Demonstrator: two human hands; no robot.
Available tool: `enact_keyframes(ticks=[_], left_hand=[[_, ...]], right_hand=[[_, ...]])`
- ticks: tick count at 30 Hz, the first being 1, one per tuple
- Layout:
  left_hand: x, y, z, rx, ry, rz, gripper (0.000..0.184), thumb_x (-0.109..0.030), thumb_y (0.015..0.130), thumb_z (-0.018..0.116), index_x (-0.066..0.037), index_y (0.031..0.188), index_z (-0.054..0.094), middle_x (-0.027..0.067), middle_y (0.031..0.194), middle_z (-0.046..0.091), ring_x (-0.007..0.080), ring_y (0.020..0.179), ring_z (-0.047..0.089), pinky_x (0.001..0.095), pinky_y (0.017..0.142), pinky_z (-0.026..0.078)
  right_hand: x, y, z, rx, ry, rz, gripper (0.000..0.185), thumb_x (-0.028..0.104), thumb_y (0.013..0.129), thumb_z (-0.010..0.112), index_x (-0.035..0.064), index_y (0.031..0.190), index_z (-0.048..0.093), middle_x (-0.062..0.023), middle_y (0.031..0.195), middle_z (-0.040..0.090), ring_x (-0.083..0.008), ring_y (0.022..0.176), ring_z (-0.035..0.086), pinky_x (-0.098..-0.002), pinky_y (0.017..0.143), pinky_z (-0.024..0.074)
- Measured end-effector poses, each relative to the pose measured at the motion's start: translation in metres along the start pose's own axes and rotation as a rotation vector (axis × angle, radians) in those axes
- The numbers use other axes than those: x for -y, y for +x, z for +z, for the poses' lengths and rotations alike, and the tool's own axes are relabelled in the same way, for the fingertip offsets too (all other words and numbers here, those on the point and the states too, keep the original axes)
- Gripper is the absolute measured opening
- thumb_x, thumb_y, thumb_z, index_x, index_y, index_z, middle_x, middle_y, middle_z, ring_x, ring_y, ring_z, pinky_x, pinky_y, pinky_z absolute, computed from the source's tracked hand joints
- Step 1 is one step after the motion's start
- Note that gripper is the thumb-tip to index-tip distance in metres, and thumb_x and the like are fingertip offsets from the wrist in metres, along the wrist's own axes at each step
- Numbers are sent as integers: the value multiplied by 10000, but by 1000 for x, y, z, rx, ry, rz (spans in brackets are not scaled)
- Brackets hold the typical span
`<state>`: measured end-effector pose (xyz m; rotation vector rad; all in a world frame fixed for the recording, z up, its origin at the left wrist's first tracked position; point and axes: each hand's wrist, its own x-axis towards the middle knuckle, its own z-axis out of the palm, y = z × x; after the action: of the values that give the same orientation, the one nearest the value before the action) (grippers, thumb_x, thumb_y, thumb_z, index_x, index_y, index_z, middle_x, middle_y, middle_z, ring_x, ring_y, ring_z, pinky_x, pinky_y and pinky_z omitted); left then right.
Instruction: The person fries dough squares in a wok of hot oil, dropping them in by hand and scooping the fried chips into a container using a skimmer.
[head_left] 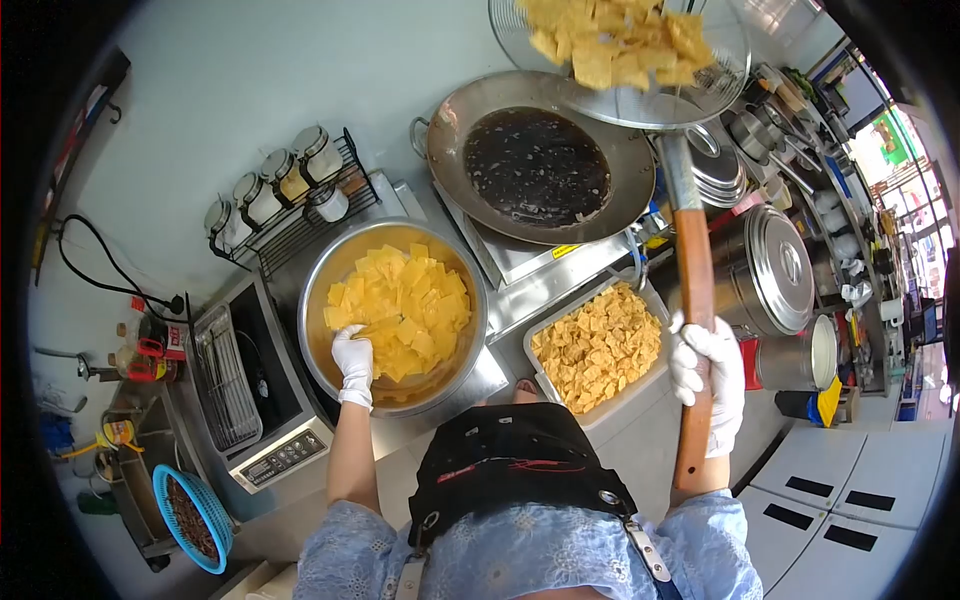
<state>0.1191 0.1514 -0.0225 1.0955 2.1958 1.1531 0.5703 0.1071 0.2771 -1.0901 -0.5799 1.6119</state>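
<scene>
My right hand (712,375), in a white glove, is wrapped round the wooden handle of a large wire skimmer (697,290). The skimmer's basket holds a pile of golden fried pieces (625,40) and hangs raised over the far right rim of a wok (440,150). Dark oil (537,165) with small bubbles fills the wok. Reaching into a big metal bowl (312,290), my gloved left hand (353,362) has its fingers closed at the edge of a heap of flat yellow pieces (405,305); the fingertips are partly hidden.
A plastic tub (545,380) of fried pieces (600,345) stands below the wok at right. Jars (258,197) sit on a black wire rack (345,160) by the wall. Lidded pots (783,268) are at right, a cooker panel (275,460) and blue basket (213,515) at left.
</scene>
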Motion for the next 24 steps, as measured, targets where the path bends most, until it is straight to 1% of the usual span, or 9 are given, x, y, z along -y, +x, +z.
enact_keyframes(ticks=[2,7,11,12,15,19,21,22,24], left_hand=[[3,-1,-1,1,13,-9,281,94,665,538,-1,865,711,131,841,688,213,793,635,263,796,468],[17,1,-1,10,3,-7,277,84,666,541,-9,861,715,125,832,686,215,791,635,266,787,469],[17,3,-6,22,-21,22,290,94,665,525,-9,859,714,111,836,688,211,786,634,272,777,472],[16,3,-7,24,-42,35,294,99,664,520,-7,858,714,105,835,687,208,781,632,273,774,472],[16,9,-8,40,-83,-1,305,110,662,507,-5,856,713,100,826,679,204,759,625,275,768,472],[6,11,-11,24,-58,22,316,112,662,502,1,873,710,88,801,668,186,756,619,261,765,467],[-4,9,-17,36,-111,12,327,114,674,496,3,898,706,57,777,656,147,705,596,236,690,464],[-11,10,-22,36,-110,22,327,114,674,496,3,898,706,57,777,656,147,705,596,236,690,464],[-18,14,-31,91,-124,-127,332,135,691,516,11,952,680,73,848,659,132,692,590,220,630,466]], right_hand=[[-19,4,-10,-19,-18,61,187,122,864,584,-28,969,546,-22,580,460,-70,339,361,-218,279,313],[-24,9,-22,-63,142,299,189,117,911,514,-60,975,528,-9,646,455,-39,391,342,-191,323,344],[-19,1,-21,1,125,219,200,111,905,513,-70,991,518,-27,652,457,-52,390,370,-200,303,338],[-14,-3,-20,22,172,209,185,98,883,541,-52,992,538,-23,631,471,-62,391,391,-207,300,312],[-9,-10,-14,42,158,121,171,117,875,556,-24,971,545,-32,626,482,-68,368,382,-213,286,309],[-31,6,-25,30,113,175,184,140,864,591,-7,972,563,-33,633,509,-77,381,391,-227,301,331],[-38,13,-27,21,86,192,207,141,867,591,-29,982,563,-28,646,511,-64,397,389,-213,314,324],[-40,16,-29,22,90,208,215,138,869,588,-39,987,562,-27,652,513,-59,401,389,-210,317,324],[-44,19,-34,23,143,251,221,134,870,583,-48,993,561,-28,657,515,-55,402,388,-206,319,325]])
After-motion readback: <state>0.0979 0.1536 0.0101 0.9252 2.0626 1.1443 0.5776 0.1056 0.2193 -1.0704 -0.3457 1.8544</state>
